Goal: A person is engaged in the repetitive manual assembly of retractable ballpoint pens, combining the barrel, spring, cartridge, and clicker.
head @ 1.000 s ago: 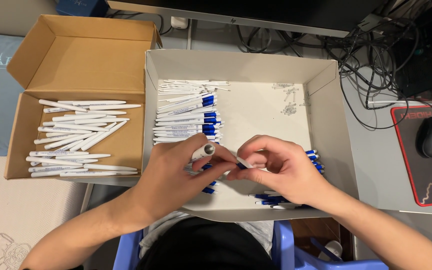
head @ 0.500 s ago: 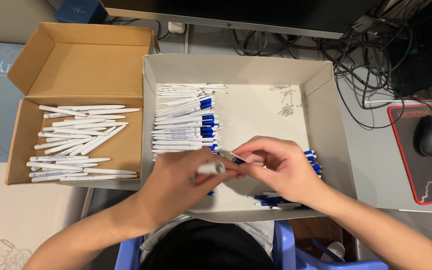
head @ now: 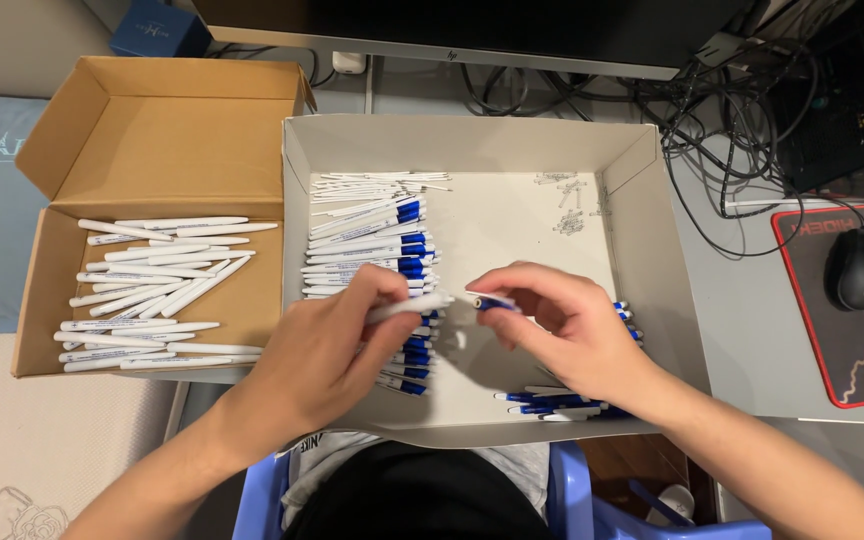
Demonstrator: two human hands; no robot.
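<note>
- The white cardboard tray [head: 642, 250] fills the middle of the view; at its 9 o'clock, touching it, stands a brown cardboard box [head: 152, 130] holding a loose heap of white pens [head: 152, 295].
- Inside the tray, toward 9 o'clock, lies a long stack of white-and-blue pens [head: 367, 240]; a smaller bunch of blue pen parts [head: 552, 403] sits at 5 o'clock.
- The left hand [head: 327, 355] has its fingers closed around a white pen barrel [head: 414, 303], held level over the tray's middle.
- The right hand [head: 572, 330] pinches a small blue pen tip piece [head: 495, 303] between thumb and forefinger, just at 3 o'clock of the barrel's end, a small gap between them.
- A black mouse [head: 860, 268] rests on a mat far at 3 o'clock.
</note>
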